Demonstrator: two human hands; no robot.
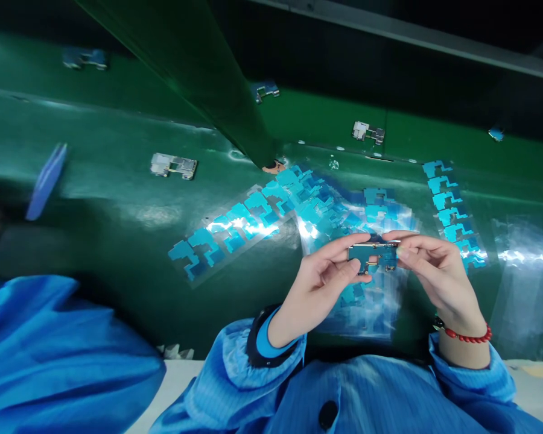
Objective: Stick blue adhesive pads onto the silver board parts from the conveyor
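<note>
Pinching small circuit board [373,257] between left hand [319,280] and right hand [437,274] (both closed on it) | above sticker sheets [235,232] on counter [117,241] | risk: fingertip grip slips, board drops.

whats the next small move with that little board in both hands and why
Probably press the fingers down along the small board: the left hand and right hand pinch it above the blue sticker sheets, so a film likely needs smoothing.
</note>
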